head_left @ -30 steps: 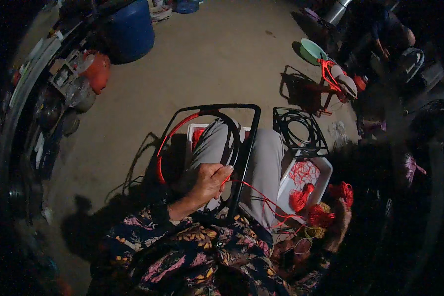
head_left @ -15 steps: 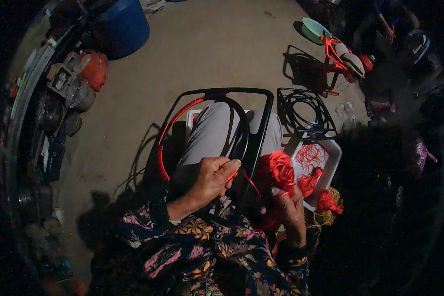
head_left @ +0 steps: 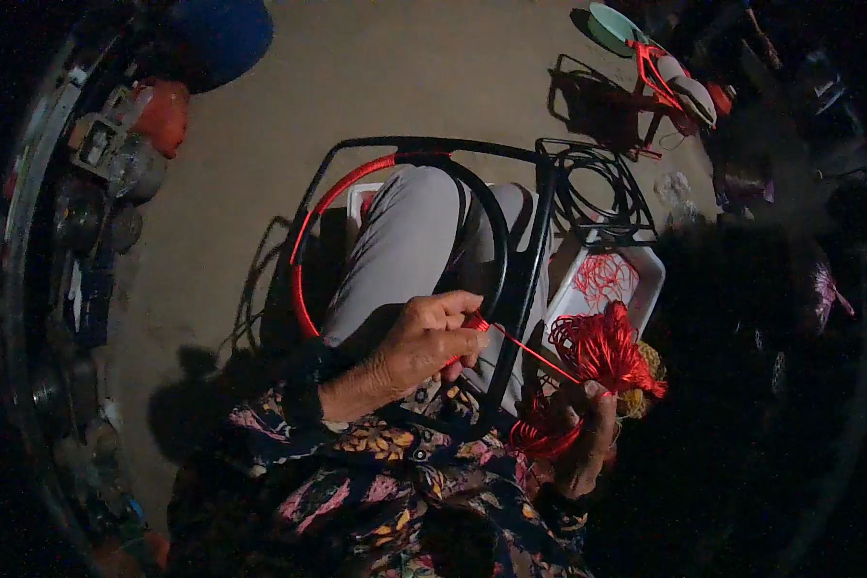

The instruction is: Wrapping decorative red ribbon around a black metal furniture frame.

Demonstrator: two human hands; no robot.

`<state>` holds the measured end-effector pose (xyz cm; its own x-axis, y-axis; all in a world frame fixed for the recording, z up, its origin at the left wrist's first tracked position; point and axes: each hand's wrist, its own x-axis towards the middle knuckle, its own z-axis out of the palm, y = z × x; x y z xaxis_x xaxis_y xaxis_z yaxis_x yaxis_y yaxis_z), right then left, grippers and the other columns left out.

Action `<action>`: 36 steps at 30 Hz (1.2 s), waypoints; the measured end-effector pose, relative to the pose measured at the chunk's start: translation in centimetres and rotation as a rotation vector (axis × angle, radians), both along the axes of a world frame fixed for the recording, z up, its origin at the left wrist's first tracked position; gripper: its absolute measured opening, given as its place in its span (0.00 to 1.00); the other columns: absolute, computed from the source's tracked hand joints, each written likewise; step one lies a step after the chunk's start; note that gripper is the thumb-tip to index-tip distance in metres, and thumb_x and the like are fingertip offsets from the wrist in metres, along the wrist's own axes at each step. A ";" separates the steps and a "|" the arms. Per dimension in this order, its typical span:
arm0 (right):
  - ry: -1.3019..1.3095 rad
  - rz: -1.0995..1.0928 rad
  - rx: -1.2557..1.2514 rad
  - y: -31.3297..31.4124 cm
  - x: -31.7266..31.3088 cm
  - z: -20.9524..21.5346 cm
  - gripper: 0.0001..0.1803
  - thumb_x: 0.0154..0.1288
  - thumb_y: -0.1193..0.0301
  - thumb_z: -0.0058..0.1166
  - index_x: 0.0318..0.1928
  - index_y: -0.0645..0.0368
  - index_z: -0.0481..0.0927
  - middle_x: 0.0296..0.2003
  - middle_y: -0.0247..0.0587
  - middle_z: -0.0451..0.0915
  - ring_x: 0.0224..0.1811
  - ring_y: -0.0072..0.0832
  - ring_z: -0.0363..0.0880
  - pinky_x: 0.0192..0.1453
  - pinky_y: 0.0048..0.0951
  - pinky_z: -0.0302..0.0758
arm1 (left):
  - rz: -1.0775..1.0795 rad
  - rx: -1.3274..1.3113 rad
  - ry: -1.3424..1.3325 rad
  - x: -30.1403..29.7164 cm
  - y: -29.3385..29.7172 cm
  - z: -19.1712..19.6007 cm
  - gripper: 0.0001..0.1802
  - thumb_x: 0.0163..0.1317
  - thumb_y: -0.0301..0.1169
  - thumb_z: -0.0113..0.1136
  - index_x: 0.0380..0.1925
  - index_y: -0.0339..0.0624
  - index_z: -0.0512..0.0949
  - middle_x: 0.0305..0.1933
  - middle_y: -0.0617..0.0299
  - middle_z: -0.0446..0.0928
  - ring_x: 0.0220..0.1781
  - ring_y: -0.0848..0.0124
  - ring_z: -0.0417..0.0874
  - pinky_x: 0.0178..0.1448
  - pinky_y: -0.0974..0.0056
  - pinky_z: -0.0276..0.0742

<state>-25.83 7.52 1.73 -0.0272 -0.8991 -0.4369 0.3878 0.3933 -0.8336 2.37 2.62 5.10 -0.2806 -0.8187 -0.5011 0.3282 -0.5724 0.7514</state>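
Across my lap leans a black frame (head_left: 538,231) with a round ring inside it, and red cord (head_left: 301,279) is wound along the ring's left and upper parts. My left hand (head_left: 419,347) is closed around the ring's near right side, where more red windings show by the fingers. From there a taut red strand (head_left: 530,351) runs to my right hand (head_left: 592,424). That hand is closed on a loose red cord skein (head_left: 602,352), whose loops spread above it and hang below. My right fingers are partly hidden by the cord.
Right of my knees stands a white bin (head_left: 650,289) with red cord inside. A second black frame (head_left: 602,188) rests at its far end. Further off are a red frame (head_left: 650,77) and a green basin (head_left: 612,29). Bags and blocks line the left, near a blue tub (head_left: 222,43).
My right hand has moved right and slightly down with the skein, and the strand is now pulled straight. The frame appears shifted a little up and turned.
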 end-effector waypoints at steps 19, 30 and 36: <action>0.054 -0.232 -0.010 -1.1 3.8 5.4 0.22 0.59 0.50 0.55 0.36 0.58 0.75 0.16 0.23 0.63 0.16 0.13 0.60 0.19 0.17 0.57 | -0.251 0.062 0.176 -0.6 -0.5 -2.0 0.10 0.61 0.31 0.55 0.30 0.35 0.69 0.19 0.61 0.73 0.14 0.77 0.72 0.17 0.73 0.68; 0.710 0.070 -0.474 -9.4 0.6 5.5 0.30 0.47 0.76 0.54 0.56 0.62 0.69 0.36 0.40 0.79 0.34 0.28 0.79 0.38 0.28 0.77 | -0.417 -0.008 -0.014 -0.5 -0.6 -4.1 0.13 0.59 0.35 0.56 0.25 0.36 0.69 0.19 0.63 0.70 0.14 0.76 0.67 0.18 0.69 0.63; 0.676 0.218 -0.301 -15.3 4.2 8.0 0.32 0.45 0.78 0.60 0.56 0.61 0.71 0.40 0.41 0.80 0.40 0.26 0.79 0.46 0.27 0.76 | -0.527 -0.479 -0.522 1.2 -1.4 -2.1 0.16 0.56 0.34 0.56 0.20 0.30 0.70 0.20 0.51 0.71 0.21 0.60 0.73 0.29 0.59 0.68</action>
